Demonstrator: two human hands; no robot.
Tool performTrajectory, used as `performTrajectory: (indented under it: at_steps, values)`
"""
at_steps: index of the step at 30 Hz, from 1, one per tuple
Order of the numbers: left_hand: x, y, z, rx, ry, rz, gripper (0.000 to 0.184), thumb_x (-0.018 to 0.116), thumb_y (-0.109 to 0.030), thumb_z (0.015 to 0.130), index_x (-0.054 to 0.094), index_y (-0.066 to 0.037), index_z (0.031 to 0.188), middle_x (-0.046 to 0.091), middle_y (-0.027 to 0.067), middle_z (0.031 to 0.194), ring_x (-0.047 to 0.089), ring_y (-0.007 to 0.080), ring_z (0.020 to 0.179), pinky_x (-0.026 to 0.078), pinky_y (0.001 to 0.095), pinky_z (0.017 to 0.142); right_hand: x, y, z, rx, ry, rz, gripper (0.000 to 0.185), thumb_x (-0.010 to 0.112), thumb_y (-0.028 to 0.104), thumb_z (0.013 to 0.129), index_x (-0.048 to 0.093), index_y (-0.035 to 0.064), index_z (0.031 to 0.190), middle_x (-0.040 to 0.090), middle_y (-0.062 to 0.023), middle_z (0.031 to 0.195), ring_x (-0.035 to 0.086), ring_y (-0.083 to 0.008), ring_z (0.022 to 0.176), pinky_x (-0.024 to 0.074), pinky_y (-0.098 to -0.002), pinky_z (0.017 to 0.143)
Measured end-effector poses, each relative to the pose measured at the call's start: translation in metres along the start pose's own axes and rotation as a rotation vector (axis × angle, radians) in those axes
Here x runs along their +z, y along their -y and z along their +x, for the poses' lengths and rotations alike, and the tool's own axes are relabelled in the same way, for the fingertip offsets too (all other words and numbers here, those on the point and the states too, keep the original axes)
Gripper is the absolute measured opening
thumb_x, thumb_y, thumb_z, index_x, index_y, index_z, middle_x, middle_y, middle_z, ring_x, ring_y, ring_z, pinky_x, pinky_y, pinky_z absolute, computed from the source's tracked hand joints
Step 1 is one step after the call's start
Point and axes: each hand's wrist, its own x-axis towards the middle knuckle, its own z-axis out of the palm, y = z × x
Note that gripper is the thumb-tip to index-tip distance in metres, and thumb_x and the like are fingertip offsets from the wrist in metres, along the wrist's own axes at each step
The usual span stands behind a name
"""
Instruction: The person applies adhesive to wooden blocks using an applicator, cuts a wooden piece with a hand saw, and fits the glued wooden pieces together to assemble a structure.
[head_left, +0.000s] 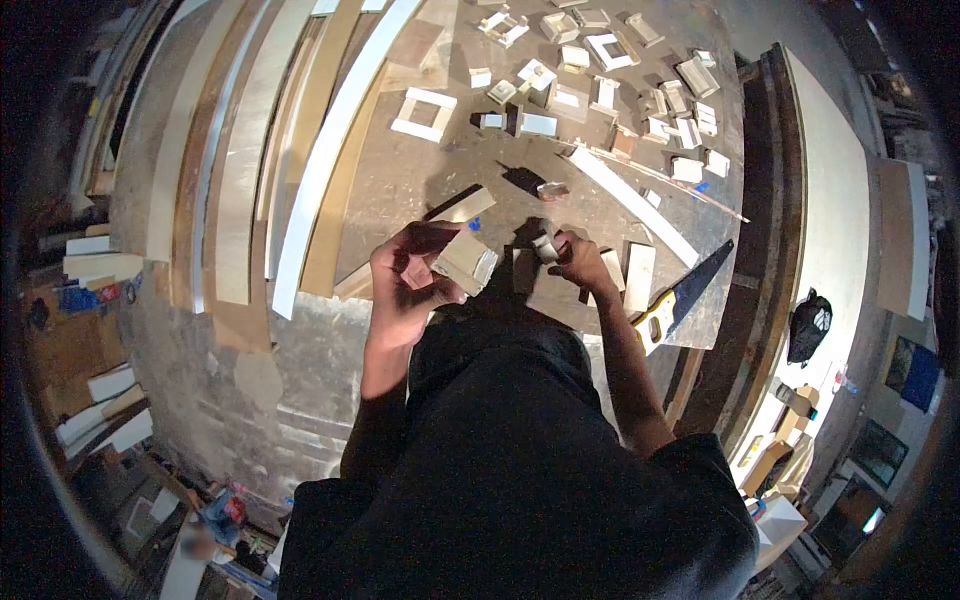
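Note:
My left hand [405,280] is wrapped round a small pale wooden block [466,262], holding it above the table edge near my body. Its right end looks whitish and shiny. To the right of it, my right hand [582,262] pinches a small pale curved object [546,246], too small to name surely. The two held things are apart. Just beyond my hands a small shiny piece [551,190] lies on the brown table [480,165]. A wooden strip [466,206] rests behind my left hand.
Long boards [330,150] lie across the left side. A handsaw [680,300] with a pale yellow handle sits at the right front. Small wooden frames [424,114] and blocks are scattered at the back. A white strip [635,205] lies diagonally at the right. A black cap-like item [810,328] rests farther right.

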Motion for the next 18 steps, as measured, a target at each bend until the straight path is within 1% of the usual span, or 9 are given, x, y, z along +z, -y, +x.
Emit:
performTrajectory:
  at_steps: [3, 4, 5, 7, 8, 9, 11, 15, 18]
  values:
    - [-0.003, -0.002, 0.000, -0.050, 0.019, 0.018, 0.062, 0.090, 0.000, 0.064, 0.062, 0.003, 0.120, 0.066, 0.0108, 0.121, 0.065, 0.0198, 0.108, 0.058, 0.0332, 0.086, -0.017, 0.003, 0.004, -0.164, 0.035, -0.037, 0.075, 0.093, 0.012, 0.058, 0.056, 0.0024, 0.123, 0.070, -0.0115, 0.087, 0.069, -0.0274, 0.081, 0.0552, -0.0366, 0.072]
    - [-0.003, -0.003, 0.000, -0.052, 0.019, 0.021, 0.062, 0.090, 0.000, 0.064, 0.062, 0.003, 0.120, 0.066, 0.0108, 0.121, 0.065, 0.0198, 0.108, 0.058, 0.0332, 0.086, -0.023, 0.006, 0.007, -0.168, 0.080, -0.036, 0.082, 0.092, 0.011, 0.057, 0.055, 0.0025, 0.129, 0.068, -0.0146, 0.097, 0.068, -0.0293, 0.082, 0.0560, -0.0380, 0.074]
    - [-0.001, -0.004, 0.000, -0.053, 0.020, 0.023, 0.062, 0.089, 0.001, 0.064, 0.062, 0.003, 0.120, 0.066, 0.0107, 0.121, 0.065, 0.0196, 0.108, 0.058, 0.0332, 0.085, -0.028, 0.011, 0.010, -0.169, 0.081, -0.034, 0.082, 0.092, 0.011, 0.057, 0.055, 0.0025, 0.129, 0.068, -0.0146, 0.097, 0.068, -0.0293, 0.082, 0.0560, -0.0380, 0.074]
    - [-0.001, -0.004, -0.001, -0.056, 0.021, 0.028, 0.061, 0.089, 0.002, 0.065, 0.062, 0.003, 0.119, 0.066, 0.0106, 0.121, 0.065, 0.0193, 0.108, 0.059, 0.0332, 0.084, -0.030, 0.006, 0.018, -0.505, -0.019, -0.241, 0.087, 0.091, 0.009, 0.056, 0.053, 0.0043, 0.134, 0.064, -0.0175, 0.112, 0.068, -0.0315, 0.091, 0.0571, -0.0398, 0.078]
    - [-0.002, -0.004, -0.003, -0.076, 0.016, 0.042, 0.061, 0.089, 0.001, 0.065, 0.062, 0.003, 0.119, 0.066, 0.0105, 0.120, 0.065, 0.0191, 0.107, 0.059, 0.0329, 0.084, -0.028, 0.005, 0.023, -0.431, 0.056, -0.208, 0.082, 0.088, 0.011, 0.058, 0.054, 0.0052, 0.132, 0.059, -0.0189, 0.124, 0.065, -0.0343, 0.102, 0.0559, -0.0429, 0.086]
    - [-0.003, -0.003, -0.004, -0.095, 0.009, 0.057, 0.061, 0.089, 0.001, 0.065, 0.062, 0.003, 0.119, 0.067, 0.0105, 0.119, 0.066, 0.0188, 0.106, 0.059, 0.0327, 0.083, -0.026, 0.003, 0.026, -0.434, 0.058, -0.206, 0.082, 0.088, 0.011, 0.058, 0.054, 0.0052, 0.132, 0.059, -0.0189, 0.124, 0.065, -0.0343, 0.102, 0.0559, -0.0429, 0.086]
    - [-0.003, -0.004, -0.008, -0.083, -0.008, 0.051, 0.061, 0.089, 0.000, 0.065, 0.062, 0.003, 0.119, 0.067, 0.0105, 0.118, 0.066, 0.0186, 0.104, 0.059, 0.0324, 0.083, -0.022, -0.001, 0.031, -0.432, 0.115, -0.295, 0.077, 0.085, 0.014, 0.062, 0.055, 0.0062, 0.133, 0.058, -0.0173, 0.128, 0.060, -0.0353, 0.114, 0.0518, -0.0428, 0.096]
    - [-0.003, -0.003, -0.016, -0.087, -0.048, 0.017, 0.062, 0.091, -0.003, 0.066, 0.061, 0.004, 0.121, 0.069, 0.0104, 0.114, 0.068, 0.0175, 0.100, 0.058, 0.0318, 0.084, -0.019, 0.009, 0.032, -0.586, 0.068, -0.160, 0.071, 0.082, 0.016, 0.064, 0.057, 0.0057, 0.130, 0.057, -0.0177, 0.133, 0.057, -0.0352, 0.120, 0.0471, -0.0422, 0.102]
    - [-0.001, 0.001, -0.019, -0.050, -0.060, 0.039, 0.063, 0.091, -0.005, 0.067, 0.061, 0.004, 0.121, 0.069, 0.0105, 0.114, 0.068, 0.0173, 0.100, 0.058, 0.0318, 0.084, -0.033, 0.033, 0.019, -0.507, 0.123, -0.047, 0.069, 0.081, 0.015, 0.063, 0.059, 0.0070, 0.128, 0.056, -0.0162, 0.137, 0.054, -0.0347, 0.124, 0.0462, -0.0412, 0.103]
